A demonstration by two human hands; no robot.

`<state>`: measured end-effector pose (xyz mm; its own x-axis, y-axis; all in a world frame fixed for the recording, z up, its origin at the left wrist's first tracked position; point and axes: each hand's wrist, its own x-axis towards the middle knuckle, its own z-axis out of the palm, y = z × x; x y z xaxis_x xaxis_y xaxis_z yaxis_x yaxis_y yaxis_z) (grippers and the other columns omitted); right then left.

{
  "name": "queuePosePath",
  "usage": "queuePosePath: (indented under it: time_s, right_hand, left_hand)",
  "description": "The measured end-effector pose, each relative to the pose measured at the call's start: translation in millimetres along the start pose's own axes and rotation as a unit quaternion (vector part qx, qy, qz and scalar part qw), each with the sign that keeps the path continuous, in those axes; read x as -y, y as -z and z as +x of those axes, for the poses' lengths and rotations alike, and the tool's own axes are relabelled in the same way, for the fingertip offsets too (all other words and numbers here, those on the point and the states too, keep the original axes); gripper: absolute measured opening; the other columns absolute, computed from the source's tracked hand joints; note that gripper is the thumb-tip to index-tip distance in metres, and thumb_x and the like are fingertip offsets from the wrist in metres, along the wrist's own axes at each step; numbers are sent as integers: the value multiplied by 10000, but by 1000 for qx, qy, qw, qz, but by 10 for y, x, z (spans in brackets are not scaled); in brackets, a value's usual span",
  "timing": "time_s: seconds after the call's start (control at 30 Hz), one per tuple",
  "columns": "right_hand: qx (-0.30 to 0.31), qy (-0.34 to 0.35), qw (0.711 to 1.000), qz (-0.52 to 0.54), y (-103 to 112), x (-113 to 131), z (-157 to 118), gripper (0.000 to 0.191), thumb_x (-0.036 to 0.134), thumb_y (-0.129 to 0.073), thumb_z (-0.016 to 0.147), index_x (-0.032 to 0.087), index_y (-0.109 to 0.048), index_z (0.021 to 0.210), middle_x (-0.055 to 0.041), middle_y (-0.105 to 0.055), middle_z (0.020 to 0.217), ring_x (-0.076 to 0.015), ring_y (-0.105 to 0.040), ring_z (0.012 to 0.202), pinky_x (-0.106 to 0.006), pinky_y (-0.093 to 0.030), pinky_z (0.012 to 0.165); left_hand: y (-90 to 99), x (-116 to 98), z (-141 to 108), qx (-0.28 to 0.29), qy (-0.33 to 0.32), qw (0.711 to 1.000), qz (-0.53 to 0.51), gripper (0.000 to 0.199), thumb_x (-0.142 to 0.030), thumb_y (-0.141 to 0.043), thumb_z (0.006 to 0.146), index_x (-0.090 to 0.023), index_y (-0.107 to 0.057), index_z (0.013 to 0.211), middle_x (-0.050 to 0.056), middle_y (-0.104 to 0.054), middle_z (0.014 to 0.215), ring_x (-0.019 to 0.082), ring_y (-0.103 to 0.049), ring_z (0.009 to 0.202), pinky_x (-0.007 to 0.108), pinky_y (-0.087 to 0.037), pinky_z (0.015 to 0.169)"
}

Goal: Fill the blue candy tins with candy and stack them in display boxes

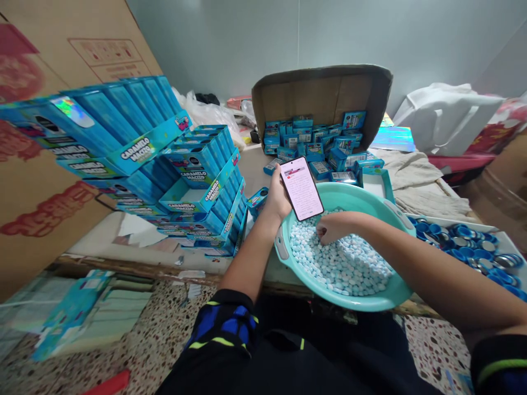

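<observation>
1. Clock positions taken from the centre of the turquoise basin point(370, 200), on the surface point(252, 164).
2. Left hand point(280, 196): grip closed around smartphone point(302, 189), screen up, text page showing. Phone at 11 o'clock, overlapping the basin rim in view.
3. Right hand point(331, 227): inside basin, just 11 o'clock of centre, at the candies. Grip curled shut; can't tell if any candy is in it.
4. Pale blue and white candies point(354, 269) spread across the basin bottom, heaped toward 3 o'clock.
5. Stacked display boxes point(142, 148), blue, "CARAMELO MACIZO", at 9 to 10 o'clock; hold upright packs in rows.
6. Open cardboard carton point(325, 90) at 12 o'clock, lying on its side, small blue boxes point(315, 149) in and before it.
7. Open blue tray point(376, 184), pale inside, at 1 o'clock, near rim.
8. Crumpled beige cloth point(424, 189) at 2 o'clock; white bag point(448, 118) beyond.
9. Blue-and-silver lids point(467, 255) at 3 o'clock, in white tray point(510, 244).
</observation>
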<state>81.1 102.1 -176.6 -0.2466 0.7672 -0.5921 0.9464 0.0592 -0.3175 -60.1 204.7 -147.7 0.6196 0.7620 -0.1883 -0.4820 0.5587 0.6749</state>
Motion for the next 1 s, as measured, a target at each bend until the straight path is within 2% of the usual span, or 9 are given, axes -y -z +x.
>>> queuePosePath:
  time_s: [0.23,0.53,0.83,0.9,1.0]
  right_hand:
    - [-9,23,1000,-6,-16,-8,8,104,313,-661,745,216,-625,730,-20,-647,770,-174,-529,665,-311,-325,587]
    - [-10,6,1000,5,2,23,-16,210,341,-694,751,216,-718,918,-47,-720,967,-226,-634,829,-307,-410,650]
    - [-10,6,1000,-1,32,50,-44,189,298,-707,750,227,-739,922,-28,-732,973,-226,-647,863,-294,-405,652]
    - [-6,7,1000,0,28,46,-43,186,283,-697,755,225,-742,927,-26,-736,964,-225,-649,864,-292,-402,655]
    - [-7,5,1000,2,17,33,-37,212,288,-690,761,221,-741,956,-28,-740,975,-228,-653,865,-292,-399,653]
  left_hand:
    - [0,4,-2,4,0,1000,-8,623,-701,-472,926,-149,-712,1089,136,-773,1024,307,-702,1122,437,-496,1036]
    - [9,0,1,12,4,1000,-1,644,-715,-458,927,-148,-711,1097,129,-768,1016,309,-694,1127,434,-505,1023]
    - [9,-3,-9,21,13,1000,-8,635,-707,-454,930,-177,-709,1171,131,-756,1122,321,-667,1198,472,-504,1049]
    - [9,0,-8,22,13,1000,-12,585,-666,-496,934,-187,-705,1197,124,-760,1121,312,-667,1203,463,-492,1068]
    - [22,13,4,1,12,1000,-10,459,-516,-596,939,-184,-686,1243,118,-769,1107,291,-685,1177,442,-483,1079]
